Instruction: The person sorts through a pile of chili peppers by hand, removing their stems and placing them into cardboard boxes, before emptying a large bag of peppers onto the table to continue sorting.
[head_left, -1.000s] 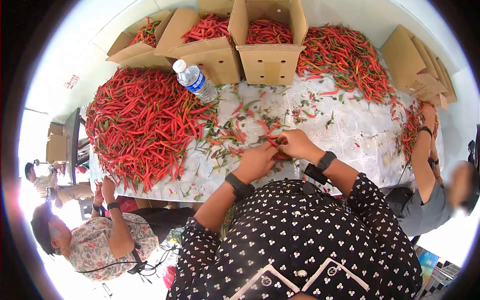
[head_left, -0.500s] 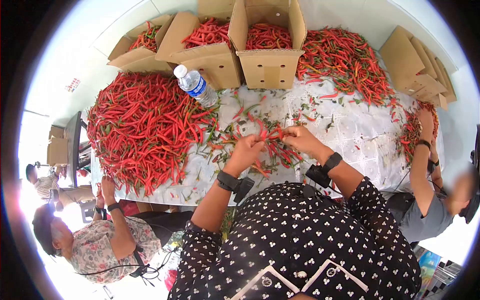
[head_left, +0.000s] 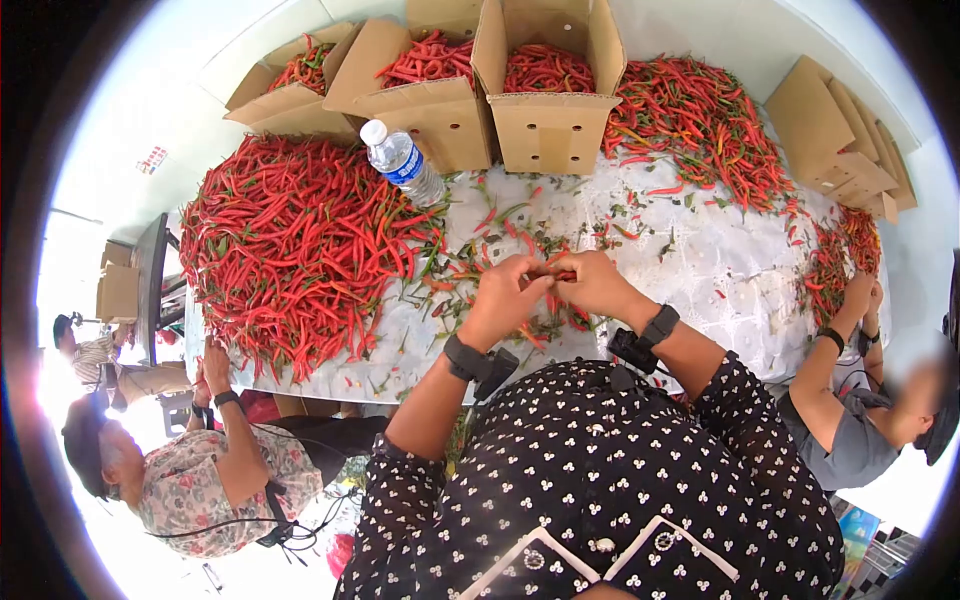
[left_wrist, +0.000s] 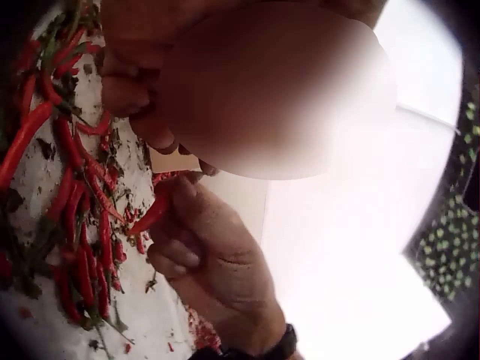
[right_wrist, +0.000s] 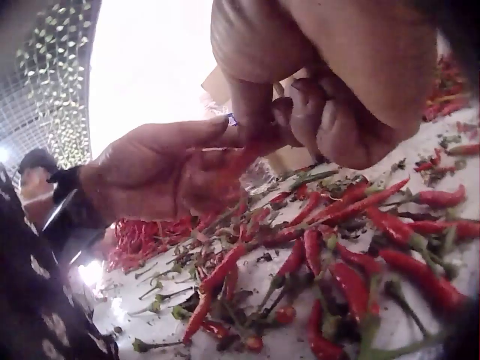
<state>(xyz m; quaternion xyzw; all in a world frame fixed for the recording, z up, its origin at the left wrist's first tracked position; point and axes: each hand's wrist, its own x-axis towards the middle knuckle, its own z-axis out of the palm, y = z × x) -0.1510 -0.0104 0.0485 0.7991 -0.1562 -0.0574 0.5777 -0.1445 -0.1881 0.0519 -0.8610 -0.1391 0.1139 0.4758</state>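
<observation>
In the head view my left hand [head_left: 505,300] and right hand [head_left: 603,285] meet fingertip to fingertip above the table's near side. A red chili [left_wrist: 154,214] is pinched by the right hand [left_wrist: 217,262] in the left wrist view. From the right wrist, the left hand [right_wrist: 161,172] has its fingers curled round a blurred red chili [right_wrist: 241,166], touching the right hand [right_wrist: 337,90]. Whether this is one chili or two, I cannot tell. Loose red chilies [right_wrist: 349,289] with green stems lie below the hands.
A big chili heap [head_left: 290,250] is at left, with a water bottle [head_left: 405,165] beside it. Cardboard boxes [head_left: 545,130] and another heap [head_left: 690,125] line the back. People sit at the left [head_left: 215,480] and right [head_left: 845,430].
Half a second ago my hands were apart over the loose chilies; now their fingertips are together, higher up. The person at right has moved their hands down along the small heap.
</observation>
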